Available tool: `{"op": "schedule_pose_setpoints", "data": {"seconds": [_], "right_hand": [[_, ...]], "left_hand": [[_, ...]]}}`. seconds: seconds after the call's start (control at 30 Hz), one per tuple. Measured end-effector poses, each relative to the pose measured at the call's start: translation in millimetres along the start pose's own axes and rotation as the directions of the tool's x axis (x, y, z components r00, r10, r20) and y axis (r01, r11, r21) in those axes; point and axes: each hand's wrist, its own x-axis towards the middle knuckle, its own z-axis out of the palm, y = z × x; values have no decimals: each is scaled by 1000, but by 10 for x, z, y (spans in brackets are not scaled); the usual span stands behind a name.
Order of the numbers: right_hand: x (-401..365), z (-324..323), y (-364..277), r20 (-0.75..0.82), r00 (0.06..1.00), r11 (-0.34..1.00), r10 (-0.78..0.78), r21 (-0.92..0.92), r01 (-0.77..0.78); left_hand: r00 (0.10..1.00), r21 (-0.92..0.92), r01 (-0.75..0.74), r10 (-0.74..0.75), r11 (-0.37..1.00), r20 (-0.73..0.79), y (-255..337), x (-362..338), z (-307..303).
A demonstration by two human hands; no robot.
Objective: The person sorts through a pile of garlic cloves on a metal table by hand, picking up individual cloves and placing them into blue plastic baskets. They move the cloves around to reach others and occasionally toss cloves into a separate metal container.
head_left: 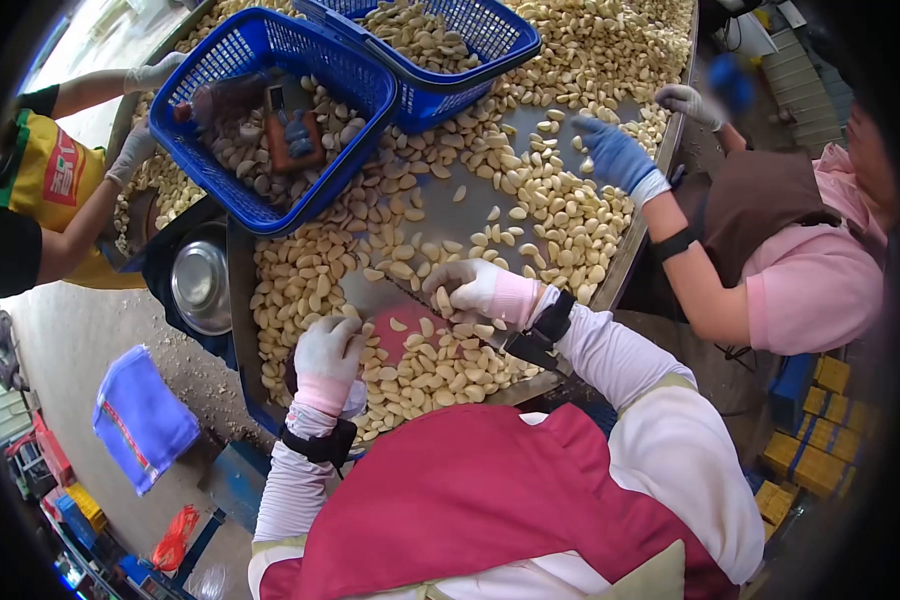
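Pale cloves [410, 385], which look like peeled garlic, lie spread over a metal table [460, 215]. My left hand [328, 352], in a white glove with a pink cuff, rests low over the cloves at the table's near left; its fingers curl downward and what they hold, if anything, is hidden. My right hand [468, 288], gloved the same way, is farther right with its thumb and fingers bent together around a clove [443, 300]. A dark, thin edge runs beside the right hand. Between the hands a reddish patch shows under scattered cloves.
Two blue baskets [255, 215] [430, 100] stand on the table's far side; the nearer holds cloves, a phone-like orange item [293, 140] and a bag. A co-worker's blue glove [615, 155] reaches in from the right, another co-worker's gloved hands from the left. A metal bowl [200, 280] sits left.
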Motion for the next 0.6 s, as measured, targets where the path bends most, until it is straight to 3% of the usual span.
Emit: {"op": "schedule_pose_setpoints", "data": {"seconds": [0.13, 0.2, 0.27, 0.3, 0.33, 0.37, 0.4, 0.43, 0.47, 0.5, 0.53, 0.6], "right_hand": [[15, -6, 4, 32, 999, 997, 5, 75, -8], [63, -68, 6, 99, 994, 999, 39, -11, -38], [73, -87, -289, 22, 999, 991, 40, -129, -37], [57, -99, -526, -29, 996, 995, -89, -50, 87], [82, -156, -724, -59, 975, 941, -213, 254, 221], [118, -249, -913, -69, 924, 815, -376, 450, 365], [55, -237, -1135, -49, 864, 686, -501, 586, 431], [32, -195, -1195, -74, 901, 879, -429, 196, 434], [21, -164, -1225, -136, 919, 915, -371, -225, 336], [207, -278, -875, -154, 902, 587, -404, -800, 126], [77, -237, -823, -73, 981, 383, -180, -924, 1], [-249, 11, -677, -74, 991, -16, 115, -997, -73]], "left_hand": [[999, -19, -16, 17, 1000, 51, 89, 22, 59], [999, -25, -9, 10, 1000, 42, 66, 29, 66], [993, 33, -84, 86, 996, -75, -65, 102, 37], [991, 141, -66, 82, 988, -107, -156, 168, -25], [979, 226, -33, 76, 974, -187, -266, 238, -73], [970, 294, 14, 58, 956, -237, -362, 339, -145], [962, 421, 160, -46, 893, -269, -434, 407, -174], [968, 340, 231, -180, 911, -176, -509, 478, -163], [952, 264, 305, -298, 915, -67, -560, 530, -153], [952, 321, 282, -306, 904, 27, -362, 562, -207], [939, 373, 256, -321, 892, 123, -119, 574, -261], [939, 275, 65, -153, 959, 309, -11, 413, -287]]}}
